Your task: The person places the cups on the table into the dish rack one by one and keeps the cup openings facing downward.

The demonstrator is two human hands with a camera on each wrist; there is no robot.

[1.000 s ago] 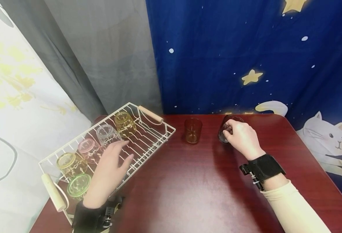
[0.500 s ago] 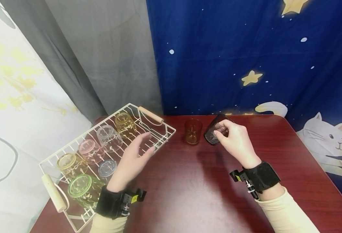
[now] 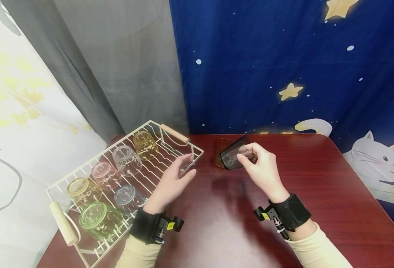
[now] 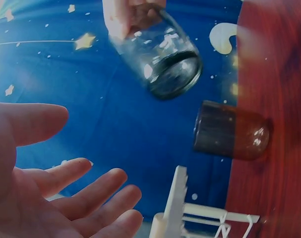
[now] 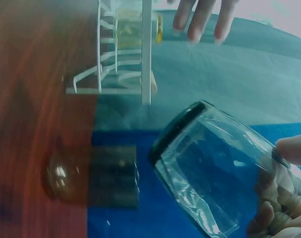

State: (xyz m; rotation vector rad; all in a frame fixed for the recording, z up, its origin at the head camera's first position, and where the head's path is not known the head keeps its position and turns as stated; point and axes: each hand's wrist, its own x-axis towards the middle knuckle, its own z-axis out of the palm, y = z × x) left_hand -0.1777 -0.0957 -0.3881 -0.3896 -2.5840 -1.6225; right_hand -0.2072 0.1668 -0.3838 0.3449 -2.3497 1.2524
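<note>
My right hand [image 3: 262, 167] grips a dark grey glass [image 3: 233, 155] by its rim end, tilted above the table with its base toward the left. In the right wrist view the thumb and fingers close round the glass [image 5: 214, 168]. Behind it, an amber-brown glass [image 3: 218, 158] stands upright on the table, partly hidden. My left hand [image 3: 171, 182] hovers over the right edge of the white wire rack [image 3: 160, 183], fingers spread and nothing in them; the left wrist view shows its palm [image 4: 51, 198] below and apart from the grey glass [image 4: 165, 59].
Upside-down glasses stand in the rack: yellow-brown [image 3: 145, 146], clear [image 3: 127, 160], pink [image 3: 106, 175], yellow [image 3: 84, 191], green [image 3: 101, 221] and blue-grey [image 3: 129, 199]. The rack has wooden handles [image 3: 175, 133]. A blue curtain [image 3: 250, 67] hangs behind the red-brown table [image 3: 317, 178].
The right hand has lifted the grey glass off the table and carried it left, tipping it. The left hand has moved right, from over the rack's glasses to its edge.
</note>
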